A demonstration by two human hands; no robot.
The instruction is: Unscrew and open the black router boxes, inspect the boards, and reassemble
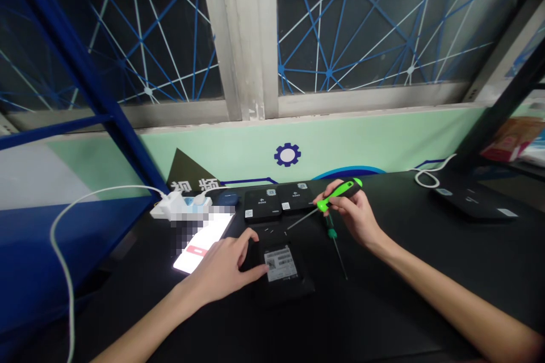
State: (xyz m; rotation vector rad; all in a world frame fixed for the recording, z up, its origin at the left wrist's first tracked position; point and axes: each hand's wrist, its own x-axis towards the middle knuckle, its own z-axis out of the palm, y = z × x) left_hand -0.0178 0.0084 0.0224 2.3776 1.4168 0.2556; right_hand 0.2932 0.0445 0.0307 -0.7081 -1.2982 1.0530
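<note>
My right hand point(355, 212) is closed around the handle of a bright green and black screwdriver point(340, 195). Its shaft slants down to the left, and the tip is close to several tiny screws point(272, 231) on the black table. A second screwdriver point(331, 232), dark green, lies just under that hand with its blade toward me. My left hand point(227, 261) grips the left side of a flat black device point(304, 288), thumb on its surface by the white label point(280, 264) and fingers curled at the far left edge. Part of that edge is hidden by the hand.
Two black boxes point(261, 205) stand side by side behind the screws. A lit phone point(204, 244) lies left of my left hand, near a white power strip point(174, 204) with cables. At the right are another black device point(474, 203) and a white cable point(428, 178).
</note>
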